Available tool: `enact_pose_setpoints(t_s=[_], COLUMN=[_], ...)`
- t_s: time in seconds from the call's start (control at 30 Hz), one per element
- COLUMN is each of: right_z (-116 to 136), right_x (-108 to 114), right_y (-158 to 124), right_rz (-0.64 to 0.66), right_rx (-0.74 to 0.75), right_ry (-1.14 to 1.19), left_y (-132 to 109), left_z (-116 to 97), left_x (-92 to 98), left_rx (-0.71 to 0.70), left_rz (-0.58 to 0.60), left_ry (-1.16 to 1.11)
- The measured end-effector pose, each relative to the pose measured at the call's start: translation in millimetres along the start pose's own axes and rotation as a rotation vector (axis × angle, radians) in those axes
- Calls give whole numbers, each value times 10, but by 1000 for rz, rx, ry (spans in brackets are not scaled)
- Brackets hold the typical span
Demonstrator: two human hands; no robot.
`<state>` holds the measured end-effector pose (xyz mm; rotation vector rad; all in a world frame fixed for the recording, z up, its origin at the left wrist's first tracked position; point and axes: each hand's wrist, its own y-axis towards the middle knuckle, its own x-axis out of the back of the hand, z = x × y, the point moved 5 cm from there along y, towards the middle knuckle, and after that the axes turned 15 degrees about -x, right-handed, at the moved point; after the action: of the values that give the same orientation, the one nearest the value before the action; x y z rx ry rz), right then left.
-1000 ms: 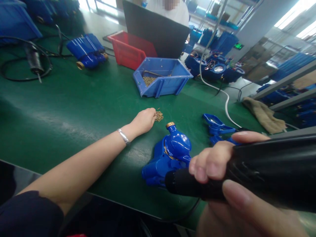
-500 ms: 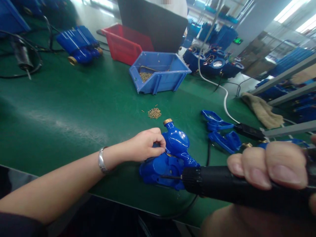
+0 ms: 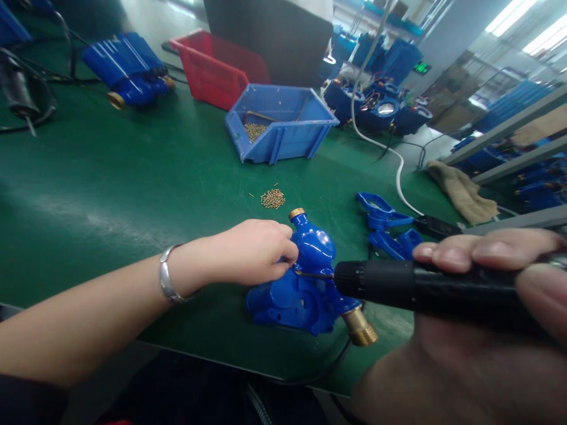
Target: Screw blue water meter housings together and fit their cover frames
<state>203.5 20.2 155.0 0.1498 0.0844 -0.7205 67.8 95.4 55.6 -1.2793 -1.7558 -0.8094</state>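
Observation:
Just in front of me on the bench lies a glossy blue water meter body point(image 3: 315, 251), with a brass threaded end point(image 3: 362, 327) at the lower right and another at its top. My left hand point(image 3: 250, 251) reaches in from the left, its thumb and fingers pinched at the side of the body; whatever is between them is hidden. An electric screwdriver point(image 3: 381, 283) is gripped in my right hand point(image 3: 478, 366). Its thin bit points left across the body, the tip reaching my left fingertips. Behind the body is a small pile of brass screws point(image 3: 273, 199).
A blue bin point(image 3: 305, 139) holding screws stands beyond the pile, beside a red bin point(image 3: 210, 77). Blue meter parts point(image 3: 383, 215) lie at right near a cloth point(image 3: 460, 192). Another meter assembly point(image 3: 128, 68) and a second screwdriver point(image 3: 18, 88) sit far left.
My right hand has raised the screwdriver, bringing its bit from over the lower part of the meter body up to my left fingertips. The lower brass end now shows. The view has shifted slightly.

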Motion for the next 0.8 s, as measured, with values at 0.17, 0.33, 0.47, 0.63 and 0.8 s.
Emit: enact_pose_setpoints(t_s=[0.17,0.33,0.47,0.63,0.8], right_z=[34,-66,-150,-331,-560], right_x=[-158,-214,-297,-388,-479], right_y=[-62,-59,-16,84,79], right_rz=[-17,36,141,137,144], right_rx=[185,190,128,-56,-180], right_ry=[-37,10,106,94,55], left_y=[-146,-444,-425,-313,-240], left_z=[32,261,94,-40,-72], left_x=[-44,-437,-785,-836,-840], left_rx=[83,572,586,592,564], left_rz=[-111,-434,-463,-671,-713], left_ry=[-34,-692,-1345,-1660,-1702])
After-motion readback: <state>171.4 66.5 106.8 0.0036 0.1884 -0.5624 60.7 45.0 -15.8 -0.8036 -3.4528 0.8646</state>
